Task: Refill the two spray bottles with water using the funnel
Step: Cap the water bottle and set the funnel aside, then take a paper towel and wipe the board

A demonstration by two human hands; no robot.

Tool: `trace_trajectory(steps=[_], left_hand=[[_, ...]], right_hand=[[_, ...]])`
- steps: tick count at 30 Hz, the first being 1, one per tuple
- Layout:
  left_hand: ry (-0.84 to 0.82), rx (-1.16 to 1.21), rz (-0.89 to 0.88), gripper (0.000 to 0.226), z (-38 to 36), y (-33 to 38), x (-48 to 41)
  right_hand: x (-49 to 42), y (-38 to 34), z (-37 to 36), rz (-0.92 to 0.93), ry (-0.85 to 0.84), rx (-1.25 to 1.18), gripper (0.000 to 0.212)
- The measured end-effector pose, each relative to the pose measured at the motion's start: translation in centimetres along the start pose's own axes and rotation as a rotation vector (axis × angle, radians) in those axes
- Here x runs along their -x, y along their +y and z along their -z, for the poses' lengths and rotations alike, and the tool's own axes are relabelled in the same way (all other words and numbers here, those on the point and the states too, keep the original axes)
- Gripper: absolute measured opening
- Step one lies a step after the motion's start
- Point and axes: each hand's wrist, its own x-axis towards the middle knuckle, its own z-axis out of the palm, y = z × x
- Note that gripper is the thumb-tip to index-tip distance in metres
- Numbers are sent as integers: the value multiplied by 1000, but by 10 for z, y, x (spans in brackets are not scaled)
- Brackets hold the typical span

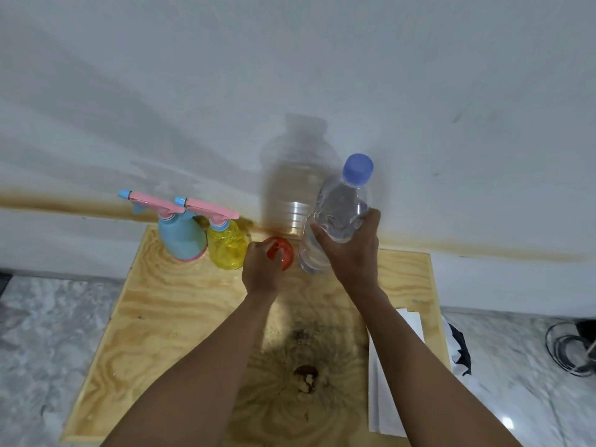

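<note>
Fingers and thumb of the right hand are wrapped firmly round the middle of the clear water bottle, which leans away toward the wall. Its blue cap is on. I cannot tell whether its base touches the table or hangs just above it. The left hand is curled onto the orange-red funnel just beside the bottle; the knuckles hide exactly where it pinches.

Both holds look secure, but neither hand is free, and that is the point to manage. The yellow spray bottle stands just left of the funnel, touching or nearly touching the blue spray bottle beyond it, both at the table's far edge against the wall. Each wears its pink trigger head, so nothing can be poured yet.

To do this step well, I would stand the water bottle upright near the front of the table and bring one spray bottle forward. Next, unscrew that bottle's head, then seat the funnel's spout straight in the open neck. One hand should steady funnel and bottle together during pouring, since the light plastic will likely tip. Pour slowly so the funnel does not overflow. A white folded sheet lies at the table's right edge, handy for drips.
</note>
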Motion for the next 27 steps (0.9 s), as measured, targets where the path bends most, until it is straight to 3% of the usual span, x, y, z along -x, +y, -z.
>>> trace_trajectory(steps=[11, 13, 16, 20, 23, 27], left_hand=[[-3, 31, -52, 50, 0, -12, 21], [-22, 55, -64, 58, -1, -18, 42], [-146, -23, -140, 59, -11, -32, 87], [-329, -138, -243, 61, -32, -41, 151], [-454, -274, -322, 65, -51, -35, 182], [-507, -459, -285, 73, -64, -28, 193]], right_hand=[[12, 3, 20, -27, -68, 146, 87], [31, 15, 38, 2, -34, 187, 79], [69, 43, 72, -4, 7, 235, 51], [125, 91, 117, -231, 17, 278, 23], [156, 126, 140, -322, -24, 380, 23], [180, 155, 149, -388, -116, 501, 26]])
